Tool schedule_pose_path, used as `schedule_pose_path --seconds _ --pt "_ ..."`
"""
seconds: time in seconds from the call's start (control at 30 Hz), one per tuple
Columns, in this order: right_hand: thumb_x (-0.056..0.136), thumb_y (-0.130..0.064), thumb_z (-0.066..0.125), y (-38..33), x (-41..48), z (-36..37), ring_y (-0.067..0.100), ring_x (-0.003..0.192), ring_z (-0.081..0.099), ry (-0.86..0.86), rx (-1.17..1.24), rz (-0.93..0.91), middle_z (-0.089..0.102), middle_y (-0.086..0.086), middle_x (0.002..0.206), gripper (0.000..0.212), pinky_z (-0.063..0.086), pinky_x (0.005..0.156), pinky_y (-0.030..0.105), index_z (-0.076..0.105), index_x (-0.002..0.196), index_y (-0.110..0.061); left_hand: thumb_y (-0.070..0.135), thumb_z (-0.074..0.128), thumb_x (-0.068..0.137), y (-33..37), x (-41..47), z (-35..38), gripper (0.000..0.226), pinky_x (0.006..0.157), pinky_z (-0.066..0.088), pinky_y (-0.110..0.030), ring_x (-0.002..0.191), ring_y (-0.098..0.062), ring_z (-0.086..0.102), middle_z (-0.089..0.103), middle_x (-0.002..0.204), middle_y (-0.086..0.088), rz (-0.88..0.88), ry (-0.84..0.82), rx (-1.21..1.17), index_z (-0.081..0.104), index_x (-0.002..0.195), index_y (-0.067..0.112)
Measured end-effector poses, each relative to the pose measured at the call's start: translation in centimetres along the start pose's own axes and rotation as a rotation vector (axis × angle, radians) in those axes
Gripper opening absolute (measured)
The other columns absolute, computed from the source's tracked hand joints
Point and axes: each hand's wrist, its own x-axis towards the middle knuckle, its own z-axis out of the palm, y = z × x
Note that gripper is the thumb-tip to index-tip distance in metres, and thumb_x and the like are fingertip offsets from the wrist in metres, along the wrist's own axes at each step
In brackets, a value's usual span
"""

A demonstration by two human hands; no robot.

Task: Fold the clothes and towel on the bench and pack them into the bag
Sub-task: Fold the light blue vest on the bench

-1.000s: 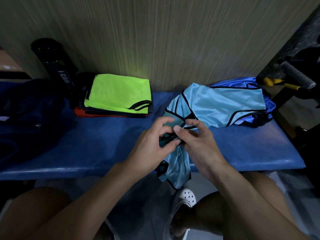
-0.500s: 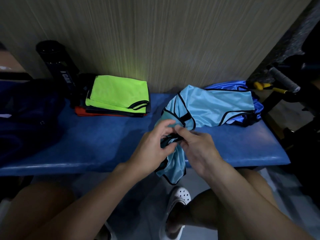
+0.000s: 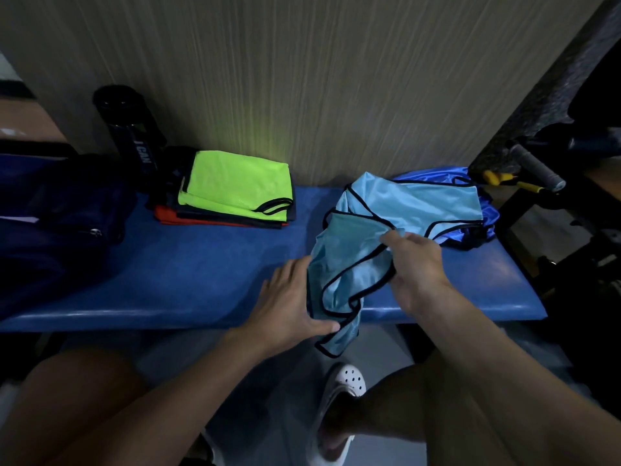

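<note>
A light blue bib with black trim (image 3: 356,250) lies crumpled on the blue bench (image 3: 201,280), one end hanging over the front edge. My left hand (image 3: 289,297) holds its left side, fingers under the cloth and thumb on the lower trim. My right hand (image 3: 413,267) grips the bib's right edge. A darker blue garment (image 3: 484,203) lies partly under it at the right. A folded stack topped by a neon green bib (image 3: 235,185) sits at the back. The dark blue bag (image 3: 57,230) rests on the bench's left end.
A black bottle (image 3: 129,129) stands against the wall behind the bag. Exercise gear with a grey handle (image 3: 534,166) and yellow parts stands off the bench's right end. My knees and a white clog (image 3: 342,388) are below the bench edge.
My hands, pinched together on the bib's trim before, have moved apart. The left went down and left, the right went right, spreading the light blue cloth between them.
</note>
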Motion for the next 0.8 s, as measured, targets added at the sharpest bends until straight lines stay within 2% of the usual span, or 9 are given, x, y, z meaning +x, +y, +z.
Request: schedule_pose_path --seconds 0.07,0.17,0.27,0.4,0.47,0.57,0.63,0.7,0.8 --pt "0.091 -0.004 0.063 -0.4 -0.2 0.0 0.033 0.084 0.069 -0.024 0.028 -0.036 0.070 0.025 0.093 0.002 0.057 0.077 0.042 0.064 0.090 -0.002 0.066 0.078 0.062 -0.3 -0.2 1.1 0.094 0.106 0.033 -0.037 0.126 -0.017 0.037 0.040 0.127 0.009 -0.064 0.017 0.059 0.036 0.135 0.025" --pt "0.092 -0.001 0.061 -0.7 -0.5 0.2 0.031 0.087 0.070 -0.061 0.062 -0.088 0.070 0.016 0.088 0.022 0.058 0.080 0.041 0.059 0.072 -0.009 0.071 0.073 0.060 -0.1 -0.1 2.0 0.067 0.096 0.037 -0.037 0.110 -0.016 0.043 0.041 0.104 0.012 -0.092 0.091 0.040 0.053 0.109 0.029" --pt "0.093 0.000 0.060 -0.9 -0.4 0.5 0.027 0.084 0.070 -0.063 0.086 -0.108 0.070 0.013 0.085 0.030 0.059 0.075 0.036 0.056 0.066 -0.013 0.072 0.071 0.061 0.1 0.0 2.5 0.055 0.096 0.034 -0.035 0.107 -0.012 0.042 0.044 0.102 0.015 -0.075 0.088 -0.014 0.066 0.104 0.036" --pt "0.092 0.001 0.060 -1.2 -0.1 0.6 0.024 0.080 0.069 -0.060 0.125 -0.126 0.069 0.010 0.080 0.031 0.058 0.074 0.034 0.057 0.065 -0.013 0.061 0.077 0.068 0.3 0.1 3.0 0.029 0.092 0.026 -0.033 0.104 -0.008 0.040 0.051 0.101 0.014 -0.098 0.101 0.001 0.066 0.077 0.035" --pt "0.091 0.001 0.060 -1.3 0.1 0.6 0.023 0.078 0.067 -0.052 0.140 -0.134 0.066 0.010 0.079 0.031 0.056 0.076 0.036 0.055 0.065 -0.014 0.051 0.078 0.073 0.2 0.3 3.2 0.024 0.093 0.029 -0.034 0.099 -0.008 0.046 0.056 0.095 0.014 -0.093 0.111 -0.044 0.062 0.069 0.034" --pt "0.090 -0.001 0.062 -1.6 0.5 0.4 0.025 0.078 0.060 -0.039 0.130 -0.150 0.060 0.012 0.079 0.030 0.052 0.074 0.039 0.053 0.065 -0.016 0.032 0.075 0.078 -0.2 0.4 2.8 0.015 0.076 0.050 -0.038 0.077 -0.010 0.061 0.066 0.076 0.009 -0.072 0.143 -0.364 0.066 0.070 0.023" --pt "0.091 -0.002 0.061 -1.7 0.7 0.2 0.026 0.077 0.059 -0.038 0.124 -0.168 0.060 0.013 0.080 0.029 0.051 0.072 0.039 0.055 0.066 -0.015 0.019 0.070 0.082 -0.5 0.8 1.7 0.002 0.066 0.053 -0.038 0.064 -0.005 0.060 0.068 0.069 0.008 -0.062 0.205 -0.480 0.071 0.080 0.019" --pt "0.089 -0.004 0.061 -1.6 0.9 -0.1 0.027 0.076 0.054 -0.030 0.106 -0.197 0.057 0.014 0.082 0.025 0.046 0.070 0.041 0.055 0.068 -0.015 0.007 0.070 0.084 -0.8 1.3 -0.1 0.012 0.063 0.049 -0.025 0.062 0.006 0.055 0.065 0.067 0.015 -0.006 0.376 -0.426 0.074 0.088 0.017" --pt "0.082 -0.008 0.061 -1.4 1.2 -0.2 0.026 0.078 0.047 -0.009 0.081 -0.250 0.055 0.011 0.084 0.008 0.041 0.071 0.042 0.059 0.077 -0.014 -0.003 0.069 0.084 -1.2 1.8 -3.5 0.017 0.070 0.044 -0.013 0.075 0.009 0.054 0.063 0.090 0.009 0.132 0.642 -0.266 0.076 0.095 0.008"
